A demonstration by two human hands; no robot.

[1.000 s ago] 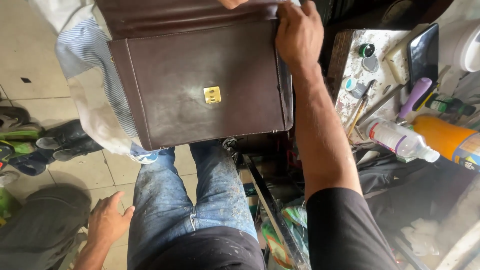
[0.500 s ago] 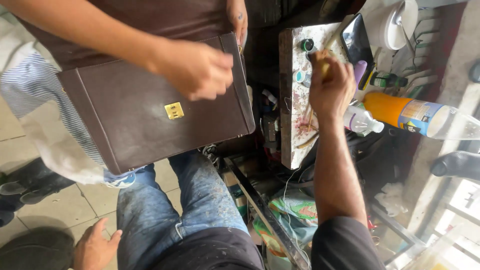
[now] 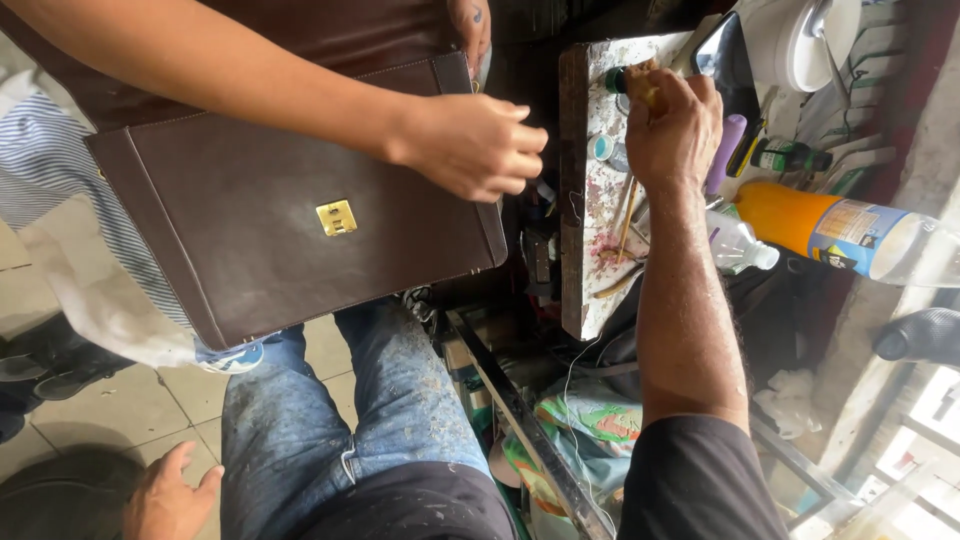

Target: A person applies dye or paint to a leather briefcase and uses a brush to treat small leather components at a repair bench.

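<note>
Your right hand (image 3: 672,120) has left the briefcase (image 3: 300,230) for the worktop (image 3: 590,200), fingers pinching a brown lump (image 3: 640,82); left hand (image 3: 170,495) spread at lower left

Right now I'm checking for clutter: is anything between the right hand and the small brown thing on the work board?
Nothing visible: the right hand already grips the small brown thing above the stained work board.

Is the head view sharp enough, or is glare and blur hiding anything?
Head view: briefcase sharp and evenly lit; daylight washes out the lower right corner; right hand a little soft, covering what it grips; left hand sits in shade.
</note>
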